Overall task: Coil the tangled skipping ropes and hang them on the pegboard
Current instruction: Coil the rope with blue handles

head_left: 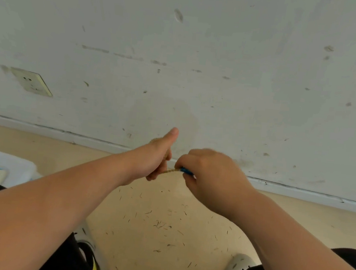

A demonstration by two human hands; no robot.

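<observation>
A short stretch of tan braided skipping rope (171,170) runs taut between my two hands, low in front of the wall. My left hand (159,157) grips one side of it with the fingers curled and the thumb sticking up. My right hand (210,177) is curled round the other side, where a blue handle end (185,170) pokes out of the fist. The rope's remaining length is hidden inside my hands. No pegboard is in view.
A scuffed white wall (202,60) with a socket (32,82) at the left fills the upper view. Below it lies a beige floor (163,221) strewn with small fibres. A white bin (5,162) sits at the left. My shoes (240,266) show at the bottom.
</observation>
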